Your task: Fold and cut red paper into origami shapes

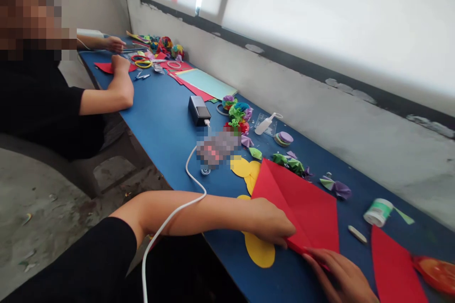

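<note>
Head view: the red paper [305,203] is pinched at its near edge by the left hand [272,228] and the right hand [339,277]; a crooked fold could be caused by slipping across the worktop [167,123].

Paper scraps [334,188] beyond, glue tub [378,211] right

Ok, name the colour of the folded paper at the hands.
Red; the head view shows the folded paper touched by left hand and right hand.
</note>
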Demonstrator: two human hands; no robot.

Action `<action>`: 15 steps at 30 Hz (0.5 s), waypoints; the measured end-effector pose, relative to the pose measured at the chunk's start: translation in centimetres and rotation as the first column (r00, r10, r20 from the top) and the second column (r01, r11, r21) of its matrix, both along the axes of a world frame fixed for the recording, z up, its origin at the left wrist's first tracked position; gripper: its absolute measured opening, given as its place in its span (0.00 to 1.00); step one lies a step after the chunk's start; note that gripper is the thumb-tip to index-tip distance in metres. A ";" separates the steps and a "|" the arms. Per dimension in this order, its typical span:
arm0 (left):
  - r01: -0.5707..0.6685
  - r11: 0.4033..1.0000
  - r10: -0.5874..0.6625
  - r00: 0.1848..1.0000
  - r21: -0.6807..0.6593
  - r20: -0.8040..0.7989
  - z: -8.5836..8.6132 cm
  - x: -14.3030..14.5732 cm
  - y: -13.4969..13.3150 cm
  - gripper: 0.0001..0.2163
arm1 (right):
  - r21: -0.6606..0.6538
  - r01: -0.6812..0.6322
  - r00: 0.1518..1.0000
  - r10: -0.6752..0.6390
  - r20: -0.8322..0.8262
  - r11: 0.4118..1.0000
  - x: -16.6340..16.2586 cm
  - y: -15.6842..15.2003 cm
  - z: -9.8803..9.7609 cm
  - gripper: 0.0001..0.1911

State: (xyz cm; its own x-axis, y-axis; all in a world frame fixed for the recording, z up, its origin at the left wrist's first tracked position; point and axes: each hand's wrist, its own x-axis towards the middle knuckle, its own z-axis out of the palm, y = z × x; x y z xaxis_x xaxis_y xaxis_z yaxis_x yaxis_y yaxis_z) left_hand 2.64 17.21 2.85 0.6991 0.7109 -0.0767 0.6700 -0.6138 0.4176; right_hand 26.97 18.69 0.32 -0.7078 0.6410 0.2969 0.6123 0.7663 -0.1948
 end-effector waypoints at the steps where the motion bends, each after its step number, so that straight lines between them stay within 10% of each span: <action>1: -0.012 1.000 0.012 1.000 0.004 0.001 -0.1 0.1 0.0 0.10 | 0.025 -0.023 1.000 0.023 0.006 0.999 -0.4 -0.2 0.0 0.17; 15: -0.148 0.989 0.148 0.988 -0.011 -0.044 -0.4 0.7 -0.6 0.16 | -0.126 0.019 1.000 -0.016 0.026 0.992 -3.5 -2.5 0.9 0.16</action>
State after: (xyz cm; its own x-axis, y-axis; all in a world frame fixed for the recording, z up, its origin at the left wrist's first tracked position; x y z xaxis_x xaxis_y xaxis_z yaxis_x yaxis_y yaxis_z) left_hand 3.35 16.66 2.48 0.5822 0.8049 -0.1151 0.7704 -0.5007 0.3947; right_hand 23.52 16.18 1.21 -0.7022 0.6846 0.1954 0.6314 0.7257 -0.2733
